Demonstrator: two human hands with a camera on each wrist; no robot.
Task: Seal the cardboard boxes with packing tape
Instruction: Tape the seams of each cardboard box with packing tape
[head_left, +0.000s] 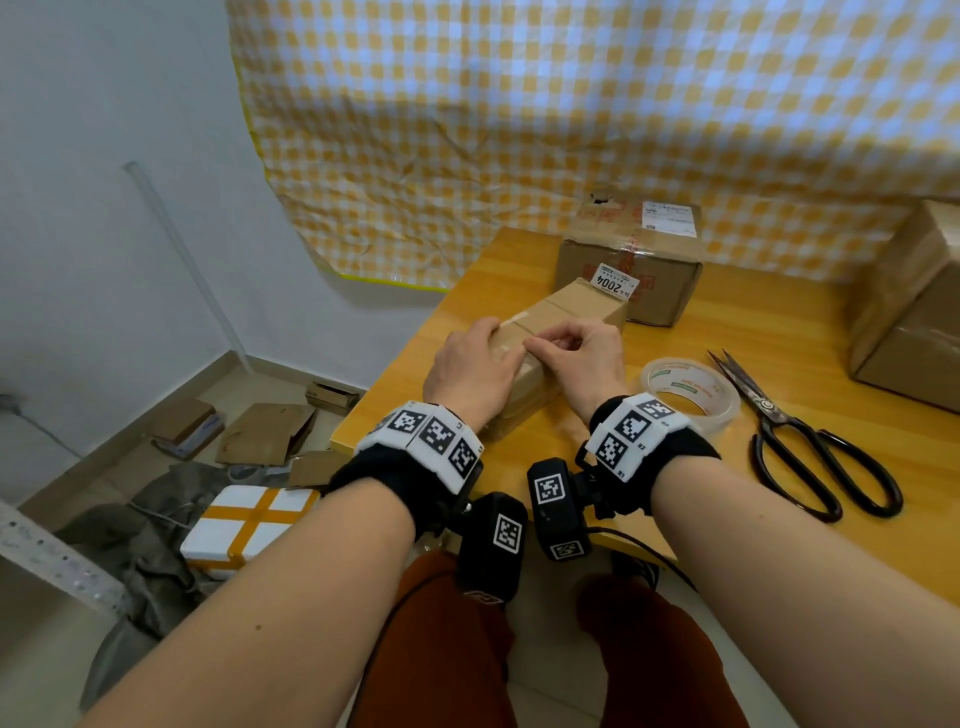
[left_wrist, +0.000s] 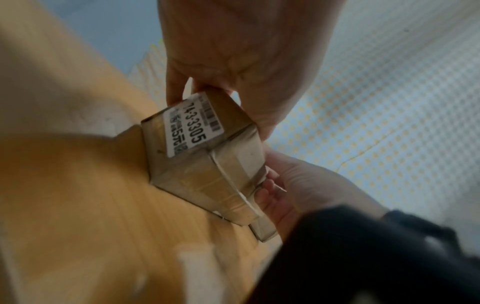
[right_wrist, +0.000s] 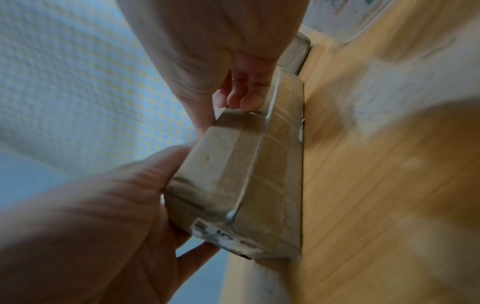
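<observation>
Together we hold a small cardboard box (head_left: 545, 332) on the near left part of the counter (head_left: 753, 322): our left hand (head_left: 470, 371) lies over its near end with fingers curled round it, and our right hand (head_left: 589, 358) pinches clear tape at the top seam. Right of the box sit a tape roll (head_left: 691, 392) and black scissors (head_left: 810, 447); a bigger labelled box (head_left: 628, 265) stands just beyond.
</observation>
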